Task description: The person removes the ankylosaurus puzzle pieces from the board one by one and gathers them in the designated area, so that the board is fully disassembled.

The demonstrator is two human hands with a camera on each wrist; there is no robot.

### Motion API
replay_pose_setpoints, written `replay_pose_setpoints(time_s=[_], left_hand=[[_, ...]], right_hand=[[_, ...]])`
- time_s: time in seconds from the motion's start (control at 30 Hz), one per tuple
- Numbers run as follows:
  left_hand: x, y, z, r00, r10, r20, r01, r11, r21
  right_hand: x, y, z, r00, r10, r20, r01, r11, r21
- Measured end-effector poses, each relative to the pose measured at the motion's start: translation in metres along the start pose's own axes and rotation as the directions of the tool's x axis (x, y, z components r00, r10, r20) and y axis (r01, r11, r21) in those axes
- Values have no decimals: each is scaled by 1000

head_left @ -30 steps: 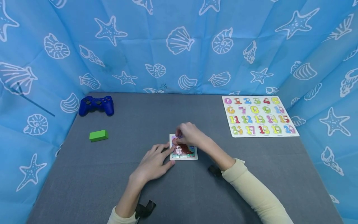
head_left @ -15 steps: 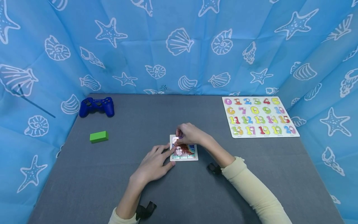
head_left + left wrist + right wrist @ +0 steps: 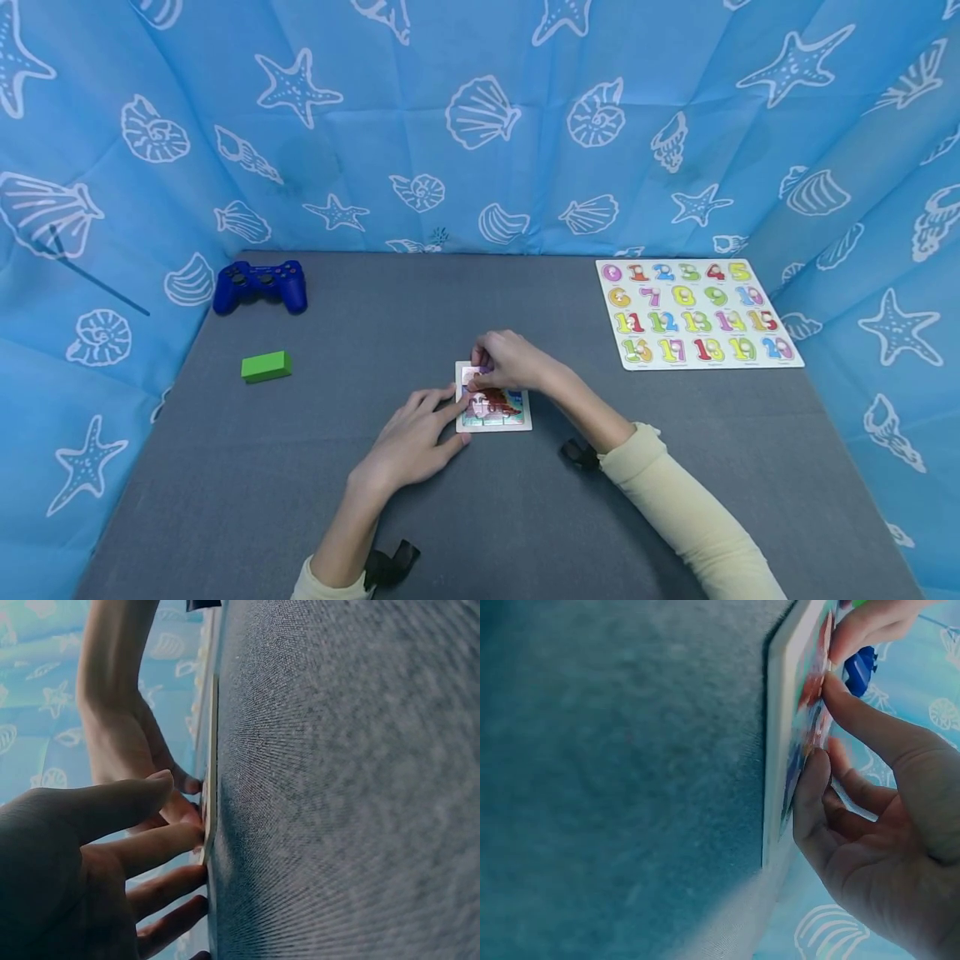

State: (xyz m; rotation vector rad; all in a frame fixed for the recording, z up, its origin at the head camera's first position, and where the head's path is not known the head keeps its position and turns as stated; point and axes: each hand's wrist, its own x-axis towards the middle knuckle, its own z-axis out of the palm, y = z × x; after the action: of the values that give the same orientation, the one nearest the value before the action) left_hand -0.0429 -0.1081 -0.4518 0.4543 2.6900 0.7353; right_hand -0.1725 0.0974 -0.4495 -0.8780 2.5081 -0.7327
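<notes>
A small picture puzzle [image 3: 491, 408] in a pale frame lies flat on the grey table. It shows a figure with long reddish-brown hair. My left hand [image 3: 408, 437] reaches in from the left with fingers fairly straight, its index fingertip on the picture and its thumb by the lower frame edge. In the left wrist view, the frame [image 3: 213, 757] is seen edge-on beside those fingertips. My right hand [image 3: 513, 362] bends over the upper part of the puzzle. Its thumb and curled index finger [image 3: 814, 787] pinch a puzzle piece at the picture's surface, mostly hidden by the fingers.
A white number puzzle board [image 3: 699, 312] lies at the back right. At the back left sits a blue game controller [image 3: 260, 286], with a green block [image 3: 266, 367] in front of it. A blue curtain [image 3: 480, 125] with shells and starfish hangs behind the table.
Both hands stay nearly in place over the puzzle. The right thumb has shifted slightly, and a pale patch shows at the picture's upper left where a reddish one was.
</notes>
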Motion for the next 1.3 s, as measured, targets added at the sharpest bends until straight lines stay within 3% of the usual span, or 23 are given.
replay_pose_setpoints(time_s=[0.6,0.93,1.3], left_hand=[[2,-2,1,1000,-11,17,11,1000,-10],[1,-3,0,1000,3,27,-2,1000,-7],[2,-2,1,1000,-15,27,15,1000,-12]], right_hand=[[-6,5,8,994,-82,-66,87,993,82],[-12,15,8,987,-132,-89,149,966,210],[-40,31,3,983,-108,-146,156,915,373]])
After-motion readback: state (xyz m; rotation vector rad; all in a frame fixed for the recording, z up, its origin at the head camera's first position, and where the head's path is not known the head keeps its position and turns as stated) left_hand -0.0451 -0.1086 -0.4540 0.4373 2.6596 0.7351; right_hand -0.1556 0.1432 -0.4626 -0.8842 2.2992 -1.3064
